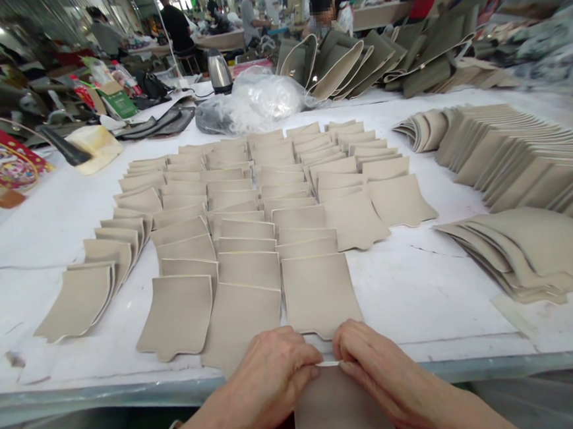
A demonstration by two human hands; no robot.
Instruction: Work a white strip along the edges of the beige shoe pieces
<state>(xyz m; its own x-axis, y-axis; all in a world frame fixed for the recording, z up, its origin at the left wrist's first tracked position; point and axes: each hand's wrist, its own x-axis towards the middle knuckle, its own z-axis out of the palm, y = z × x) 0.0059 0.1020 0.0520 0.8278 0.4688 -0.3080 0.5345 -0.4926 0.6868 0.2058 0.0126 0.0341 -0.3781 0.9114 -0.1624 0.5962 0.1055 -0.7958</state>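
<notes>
A taupe leather-like panel (339, 408) hangs at the table's front edge, its upper edge pinched between the fingers and thumbs of both hands. My left hand (281, 363) is closed on the left part of that edge. On the right part, my right hand (370, 360) is closed in the same way. Between the thumbs a pale strip of the edge shows. Just beyond my fingers lies the nearest panel of an overlapping row (320, 291). Several such rows of like panels with tabbed ends cover the middle of the table (414, 323).
Stacked panels (532, 248) and a long fanned row (524, 149) lie on the right. At the back are clear plastic bags (262, 97), a kettle (219, 71) and folded dark green pieces (374, 62). A brush (80, 151) and red box (1, 157) stand left. People work behind.
</notes>
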